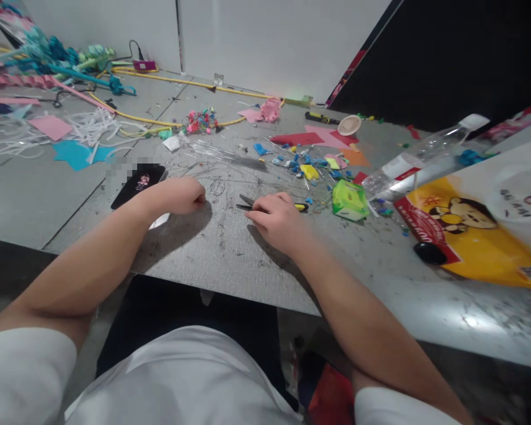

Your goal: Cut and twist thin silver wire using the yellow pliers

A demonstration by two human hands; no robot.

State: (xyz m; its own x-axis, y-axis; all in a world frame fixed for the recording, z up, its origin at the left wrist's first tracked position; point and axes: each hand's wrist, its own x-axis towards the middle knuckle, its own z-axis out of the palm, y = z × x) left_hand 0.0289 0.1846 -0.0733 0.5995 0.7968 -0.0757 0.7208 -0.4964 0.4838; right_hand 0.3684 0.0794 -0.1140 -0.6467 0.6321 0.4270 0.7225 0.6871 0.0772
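Observation:
My left hand (pixel 186 196) is closed in a loose fist just above the grey table, its fingers curled inward. Whatever it may hold is hidden. My right hand (pixel 277 217) is on a pair of scissors (pixel 246 200), fingers and thumb around the middle. The dark blades point left out of the hand, and a yellow and black handle end shows on its right side. A black phone-like thing (pixel 138 184) with a pink print lies behind my left forearm. Beside that forearm is a small white piece (pixel 160 221). Thin wires (pixel 225 154) lie in a bundle beyond both hands.
Blue and yellow scraps (pixel 310 171), a green box (pixel 349 200), a clear bottle (pixel 420 150) and a yellow bag (pixel 464 230) are on the right. White paper strips (pixel 101 127) and teal crafted stems (pixel 57 56) lie at left. A yellow cable (pixel 186 81) runs along the back.

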